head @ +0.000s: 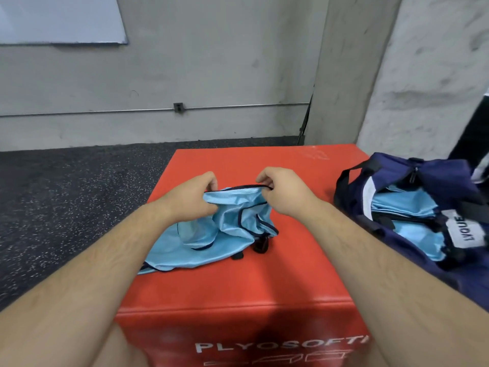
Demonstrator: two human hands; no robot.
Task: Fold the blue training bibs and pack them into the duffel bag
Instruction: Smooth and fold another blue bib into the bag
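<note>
A light blue training bib [209,231] with dark trim lies crumpled on top of a red foam box [277,274]. My left hand [190,198] pinches its dark-edged hem at the left, and my right hand [284,190] pinches the same hem at the right, holding it stretched a little above the box. The bib's lower part trails toward the box's left edge. To the right stands a navy duffel bag [434,168], unzipped, with several folded blue bibs [404,205] inside it.
The red box reads PLYOSOFT on its front face. Black speckled rubber flooring [66,197] lies to the left and behind. A grey concrete wall [211,75] with a conduit and a whiteboard [58,19] is at the back. A white pillar [428,75] rises behind the bag.
</note>
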